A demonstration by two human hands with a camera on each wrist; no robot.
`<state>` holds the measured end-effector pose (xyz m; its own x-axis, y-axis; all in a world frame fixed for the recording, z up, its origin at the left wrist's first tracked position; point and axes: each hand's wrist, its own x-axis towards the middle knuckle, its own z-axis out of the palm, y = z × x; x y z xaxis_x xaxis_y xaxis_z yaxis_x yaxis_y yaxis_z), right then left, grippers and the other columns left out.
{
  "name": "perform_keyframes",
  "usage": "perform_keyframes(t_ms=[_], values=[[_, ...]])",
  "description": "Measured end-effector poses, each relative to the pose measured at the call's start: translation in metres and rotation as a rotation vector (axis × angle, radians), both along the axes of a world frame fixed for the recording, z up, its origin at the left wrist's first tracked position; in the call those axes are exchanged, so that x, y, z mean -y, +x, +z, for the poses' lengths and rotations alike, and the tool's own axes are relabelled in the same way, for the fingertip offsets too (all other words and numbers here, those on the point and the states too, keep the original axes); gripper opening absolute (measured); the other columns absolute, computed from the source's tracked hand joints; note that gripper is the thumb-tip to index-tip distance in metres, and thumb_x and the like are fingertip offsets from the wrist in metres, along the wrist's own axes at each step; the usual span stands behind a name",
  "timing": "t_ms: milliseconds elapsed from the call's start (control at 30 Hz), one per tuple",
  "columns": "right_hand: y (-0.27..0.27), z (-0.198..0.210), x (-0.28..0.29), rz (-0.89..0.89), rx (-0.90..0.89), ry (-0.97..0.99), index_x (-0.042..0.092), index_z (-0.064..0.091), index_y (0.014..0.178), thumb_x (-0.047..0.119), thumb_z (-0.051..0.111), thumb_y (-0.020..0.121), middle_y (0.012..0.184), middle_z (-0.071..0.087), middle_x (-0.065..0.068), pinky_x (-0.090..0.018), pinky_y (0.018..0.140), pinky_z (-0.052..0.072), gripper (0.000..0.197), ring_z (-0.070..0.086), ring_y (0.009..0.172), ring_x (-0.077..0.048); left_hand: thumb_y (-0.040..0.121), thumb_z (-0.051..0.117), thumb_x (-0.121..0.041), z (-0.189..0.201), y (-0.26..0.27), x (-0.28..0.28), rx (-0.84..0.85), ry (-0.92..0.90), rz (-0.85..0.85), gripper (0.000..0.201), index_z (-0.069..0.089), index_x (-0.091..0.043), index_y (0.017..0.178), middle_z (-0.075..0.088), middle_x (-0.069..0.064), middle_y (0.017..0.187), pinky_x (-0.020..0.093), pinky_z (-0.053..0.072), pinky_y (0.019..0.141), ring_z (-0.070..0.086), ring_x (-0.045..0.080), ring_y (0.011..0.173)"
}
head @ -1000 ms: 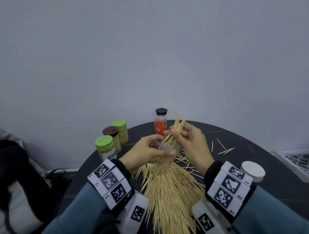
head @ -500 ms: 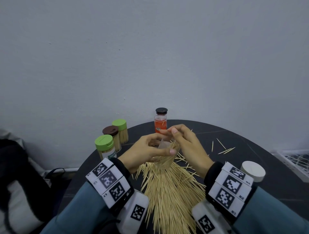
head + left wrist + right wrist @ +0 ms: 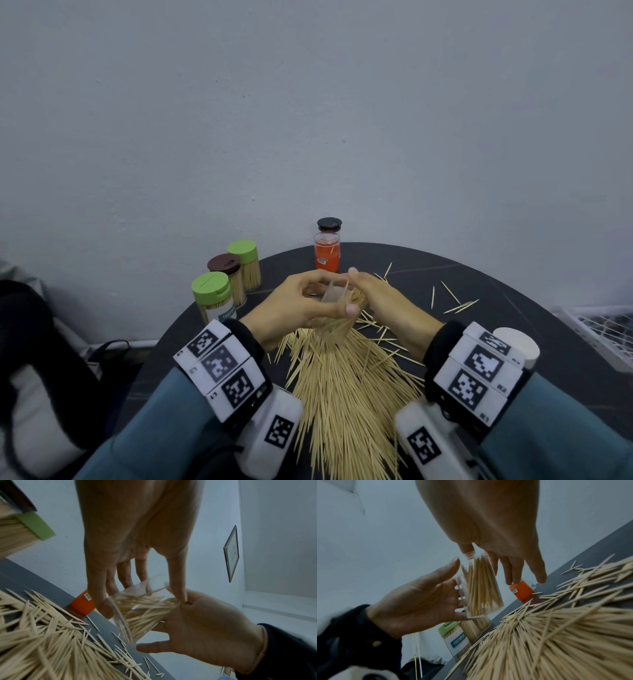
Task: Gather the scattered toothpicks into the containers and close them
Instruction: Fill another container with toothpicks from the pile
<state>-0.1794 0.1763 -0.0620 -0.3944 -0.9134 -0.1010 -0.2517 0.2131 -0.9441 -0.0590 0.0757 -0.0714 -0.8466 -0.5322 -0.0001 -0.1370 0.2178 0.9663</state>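
Note:
My left hand (image 3: pixel 325 301) grips a clear lidless container (image 3: pixel 337 308), tilted and partly filled with toothpicks, above the round black table (image 3: pixel 513 291). The left wrist view shows the fingers and thumb curled round this container (image 3: pixel 142 609). My right hand (image 3: pixel 363 287) is just right of the container's mouth, fingers straight, holding nothing. In the right wrist view its fingers (image 3: pixel 522 568) point down past the container (image 3: pixel 479 588). A big pile of loose toothpicks (image 3: pixel 346 394) lies below both hands.
At the table's back left stand closed toothpick containers: two with green lids (image 3: pixel 210 298) (image 3: pixel 245 257) and one with a brown lid (image 3: pixel 226 270). A red jar with a black lid (image 3: pixel 327 253) stands behind the hands. A white lid (image 3: pixel 517 346) and stray toothpicks (image 3: pixel 459 305) lie to the right.
My right hand pinched a bunch of toothpicks above the container, pushed them down into it, then let go and opened beside it. The left hand kept holding the container.

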Motion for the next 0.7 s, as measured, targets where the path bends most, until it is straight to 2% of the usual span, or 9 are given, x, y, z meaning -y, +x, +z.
perform_keyframes(t_ms=[100,200,267,367,400,500,567,633,700], values=[[-0.002,0.001,0.0,-0.025,-0.011,0.015,0.022,0.05,0.131,0.041,0.026,0.101,0.135,0.046,0.003,-0.026,0.095,0.028,0.043,0.04,0.121,-0.01,0.06,0.079,-0.033,0.001,0.0,0.0,-0.019,-0.012,0.01,0.058,0.065,-0.026,0.116,0.065,0.003,0.115,0.025,0.054,0.08,0.06,0.012,0.109],[-0.001,-0.001,0.002,-0.018,-0.009,0.068,0.017,0.05,0.123,0.027,0.034,0.101,0.122,0.051,0.002,-0.022,0.082,0.033,0.029,0.045,0.11,-0.01,0.06,0.084,-0.035,0.001,0.001,0.003,-0.019,-0.06,0.01,0.056,0.067,-0.026,0.112,0.066,0.002,0.114,0.03,0.054,0.088,0.061,0.016,0.108],[-0.001,-0.002,0.003,-0.036,0.006,0.068,0.018,0.049,0.118,0.023,0.035,0.1,0.117,0.052,0.001,-0.02,0.073,0.034,0.024,0.047,0.109,-0.011,0.059,0.085,-0.034,0.001,0.002,0.004,-0.023,-0.081,0.025,0.055,0.068,-0.026,0.11,0.068,0.002,0.111,0.034,0.054,0.091,0.063,0.018,0.106],[-0.002,-0.001,0.003,-0.053,-0.008,0.041,0.019,0.047,0.127,0.031,0.039,0.099,0.122,0.05,0.003,-0.023,0.085,0.032,0.032,0.045,0.109,-0.008,0.06,0.087,-0.027,0.002,0.003,0.007,-0.034,-0.158,0.061,0.055,0.066,-0.026,0.111,0.069,0.0,0.109,0.03,0.052,0.09,0.063,0.017,0.106],[-0.003,-0.002,0.003,-0.045,-0.015,0.04,0.02,0.046,0.128,0.032,0.043,0.097,0.12,0.05,0.004,-0.023,0.085,0.033,0.033,0.046,0.107,-0.007,0.06,0.089,-0.026,0.003,0.002,0.007,-0.033,-0.193,0.058,0.056,0.066,-0.027,0.111,0.069,-0.002,0.109,0.031,0.051,0.091,0.063,0.015,0.106],[-0.002,-0.005,0.003,-0.01,-0.009,0.034,0.017,0.046,0.125,0.029,0.054,0.091,0.109,0.052,0.009,-0.017,0.073,0.038,0.037,0.05,0.095,0.001,0.06,0.088,-0.025,0.004,0.002,0.003,-0.018,-0.312,0.007,0.056,0.066,-0.03,0.111,0.069,-0.008,0.108,0.038,0.047,0.097,0.06,0.008,0.107],[-0.001,-0.006,0.003,-0.015,-0.024,0.035,0.017,0.048,0.125,0.031,0.056,0.09,0.109,0.053,0.01,-0.017,0.073,0.039,0.039,0.052,0.099,-0.002,0.062,0.088,-0.022,0.004,0.001,-0.001,-0.024,-0.373,-0.031,0.056,0.066,-0.028,0.113,0.069,-0.009,0.108,0.038,0.046,0.099,0.06,0.007,0.108],[-0.002,-0.009,0.004,-0.065,-0.044,0.04,0.017,0.05,0.122,0.03,0.055,0.09,0.113,0.055,0.007,-0.022,0.081,0.041,0.035,0.053,0.107,-0.01,0.062,0.088,-0.02,0.005,0.0,-0.005,-0.041,-0.409,-0.05,0.056,0.066,-0.025,0.113,0.07,-0.008,0.107,0.034,0.047,0.098,0.061,0.006,0.107],[-0.003,-0.01,0.005,-0.114,-0.033,0.056,0.018,0.05,0.117,0.025,0.053,0.092,0.115,0.056,0.003,-0.028,0.088,0.042,0.026,0.053,0.106,-0.012,0.062,0.088,-0.019,0.006,0.0,-0.006,-0.057,-0.423,-0.046,0.056,0.067,-0.026,0.113,0.07,-0.009,0.107,0.03,0.048,0.095,0.061,0.005,0.106]])
